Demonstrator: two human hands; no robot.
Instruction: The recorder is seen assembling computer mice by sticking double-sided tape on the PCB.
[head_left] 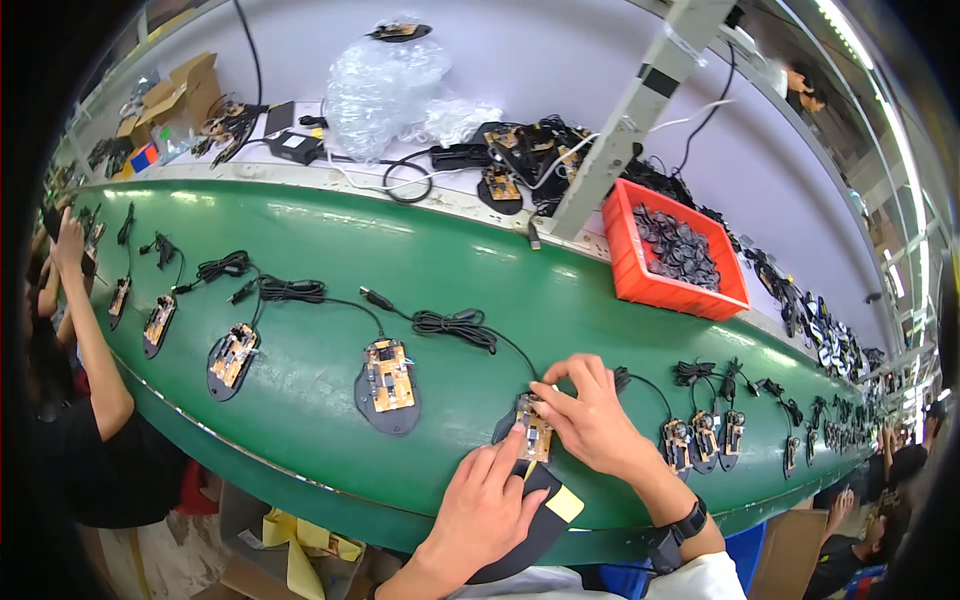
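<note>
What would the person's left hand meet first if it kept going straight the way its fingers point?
Most likely the circuit board right at the left hand's fingertips, then the right hand resting on it; depth is unclear.

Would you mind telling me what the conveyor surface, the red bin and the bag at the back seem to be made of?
Conveyor belt: green, smooth and glossy with light streaks, probably rubber or PVC. Red bin: opaque, rigid walls, likely moulded plastic. Bag: clear, crinkled, shiny film, apparently thin plastic.

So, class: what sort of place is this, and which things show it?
Most likely an electronics assembly line. A long green conveyor belt carries rows of circuit boards with cables, and a red bin of black parts sits beside it.
</note>
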